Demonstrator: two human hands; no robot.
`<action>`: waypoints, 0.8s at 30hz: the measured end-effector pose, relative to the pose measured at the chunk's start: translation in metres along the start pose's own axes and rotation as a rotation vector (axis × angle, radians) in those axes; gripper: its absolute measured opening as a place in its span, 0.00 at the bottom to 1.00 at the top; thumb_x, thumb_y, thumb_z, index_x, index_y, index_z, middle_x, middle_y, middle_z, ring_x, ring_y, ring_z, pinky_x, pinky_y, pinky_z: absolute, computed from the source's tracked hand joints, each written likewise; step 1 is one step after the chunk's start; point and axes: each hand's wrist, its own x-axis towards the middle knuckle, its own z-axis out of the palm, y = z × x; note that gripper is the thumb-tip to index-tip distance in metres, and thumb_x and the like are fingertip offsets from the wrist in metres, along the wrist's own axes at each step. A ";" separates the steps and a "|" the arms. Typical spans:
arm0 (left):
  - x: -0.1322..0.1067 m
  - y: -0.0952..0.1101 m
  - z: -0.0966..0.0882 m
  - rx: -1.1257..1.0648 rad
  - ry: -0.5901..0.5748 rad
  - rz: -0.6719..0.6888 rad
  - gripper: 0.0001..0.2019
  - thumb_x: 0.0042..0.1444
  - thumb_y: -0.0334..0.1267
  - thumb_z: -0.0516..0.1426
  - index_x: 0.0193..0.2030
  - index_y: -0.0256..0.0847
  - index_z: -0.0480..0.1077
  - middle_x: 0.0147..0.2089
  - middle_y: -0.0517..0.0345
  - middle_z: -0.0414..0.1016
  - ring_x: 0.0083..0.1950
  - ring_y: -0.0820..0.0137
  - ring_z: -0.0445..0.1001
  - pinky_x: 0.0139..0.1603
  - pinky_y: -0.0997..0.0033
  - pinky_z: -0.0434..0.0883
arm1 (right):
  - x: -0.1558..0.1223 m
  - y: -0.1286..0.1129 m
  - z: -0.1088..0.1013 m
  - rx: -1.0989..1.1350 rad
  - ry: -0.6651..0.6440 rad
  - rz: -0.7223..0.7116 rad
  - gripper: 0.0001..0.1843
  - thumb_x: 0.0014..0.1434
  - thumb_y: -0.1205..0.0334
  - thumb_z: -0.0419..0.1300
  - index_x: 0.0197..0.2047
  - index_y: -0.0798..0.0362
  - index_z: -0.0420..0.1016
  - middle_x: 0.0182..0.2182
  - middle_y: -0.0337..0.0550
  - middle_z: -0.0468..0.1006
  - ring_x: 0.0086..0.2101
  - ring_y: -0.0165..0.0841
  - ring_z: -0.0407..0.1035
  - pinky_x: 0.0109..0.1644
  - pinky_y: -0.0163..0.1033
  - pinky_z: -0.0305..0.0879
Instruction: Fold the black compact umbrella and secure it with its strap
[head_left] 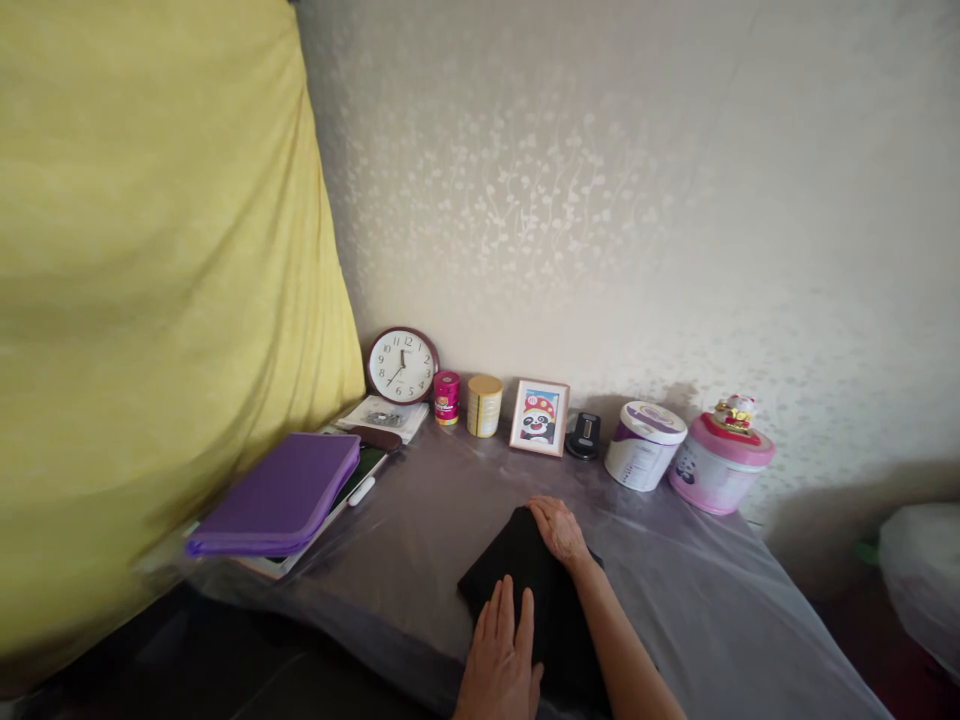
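A piece of black cloth (517,555), apparently folded, lies on the table near its front edge. My left hand (499,645) rests on the near part of the cloth, palm down, with the fingers stretched out and slightly apart. Farther forward, my right hand (556,530) lies over the cloth's far right edge with its fingers extended toward the upper left. Neither hand grips the cloth visibly. My right forearm crosses the right side of the cloth and hides part of it.
A plastic-covered table (697,600) meets the wall. Along the back stand a clock (403,366), pink can (446,399), yellow-lidded can (484,407), panda picture frame (538,418), black stapler-like object (583,437), white tub (645,447) and pink-lidded tub (718,470). A purple folder (281,492) lies left, beside a yellow curtain (165,300).
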 end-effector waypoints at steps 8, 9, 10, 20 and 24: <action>-0.005 0.003 -0.002 0.030 0.058 -0.001 0.29 0.55 0.34 0.49 0.65 0.38 0.48 0.66 0.40 0.48 0.64 0.53 0.53 0.57 0.51 0.63 | -0.018 0.022 -0.018 0.006 0.172 0.353 0.19 0.61 0.61 0.43 0.43 0.55 0.73 0.43 0.50 0.76 0.46 0.36 0.69 0.50 0.39 0.60; -0.005 0.003 -0.003 0.041 0.059 0.002 0.30 0.54 0.31 0.48 0.65 0.37 0.47 0.66 0.39 0.48 0.64 0.53 0.53 0.57 0.51 0.62 | -0.029 0.027 -0.023 0.001 0.199 0.389 0.20 0.60 0.61 0.43 0.45 0.56 0.72 0.44 0.51 0.76 0.46 0.37 0.69 0.50 0.39 0.61; -0.006 0.004 -0.004 0.049 0.059 0.010 0.30 0.54 0.30 0.48 0.65 0.36 0.47 0.66 0.38 0.48 0.64 0.52 0.53 0.57 0.51 0.62 | -0.041 0.031 -0.027 0.000 0.225 0.421 0.20 0.59 0.61 0.43 0.46 0.57 0.72 0.44 0.51 0.76 0.46 0.37 0.69 0.50 0.38 0.61; -0.008 0.000 -0.007 0.029 0.105 0.067 0.28 0.58 0.33 0.45 0.65 0.33 0.45 0.65 0.36 0.49 0.65 0.54 0.52 0.57 0.53 0.63 | -0.155 0.026 -0.026 0.351 0.243 0.609 0.18 0.54 0.54 0.47 0.41 0.50 0.73 0.35 0.46 0.79 0.39 0.38 0.74 0.32 0.35 0.69; -0.007 -0.003 -0.014 -0.031 0.046 0.044 0.27 0.59 0.34 0.43 0.65 0.32 0.44 0.66 0.36 0.49 0.65 0.55 0.51 0.58 0.54 0.62 | -0.160 0.011 -0.028 0.561 0.182 0.724 0.20 0.55 0.52 0.46 0.44 0.52 0.68 0.35 0.47 0.77 0.34 0.36 0.74 0.28 0.35 0.70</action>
